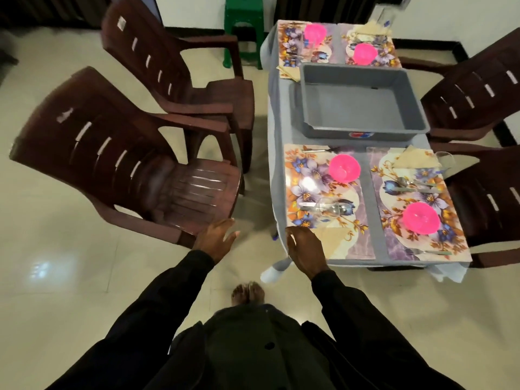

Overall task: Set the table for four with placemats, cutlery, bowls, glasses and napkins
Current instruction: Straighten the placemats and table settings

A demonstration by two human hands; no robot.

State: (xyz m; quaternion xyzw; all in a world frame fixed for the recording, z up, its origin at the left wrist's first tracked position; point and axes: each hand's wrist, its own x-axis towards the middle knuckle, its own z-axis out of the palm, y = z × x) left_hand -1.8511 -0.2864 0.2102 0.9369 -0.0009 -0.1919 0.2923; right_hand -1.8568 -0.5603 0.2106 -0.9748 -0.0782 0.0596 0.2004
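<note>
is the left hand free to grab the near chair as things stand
Probably yes: the left hand is open and empty, right by the front corner of the near chair, with nothing between.

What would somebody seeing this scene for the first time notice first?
The bright pink bowls stand out, one on each of four floral placemats. An empty grey tub sits mid-table between the near and far pairs. In front, the left hand is open by a dark brown chair, the right hand open over the near-left placemat's corner.
</note>
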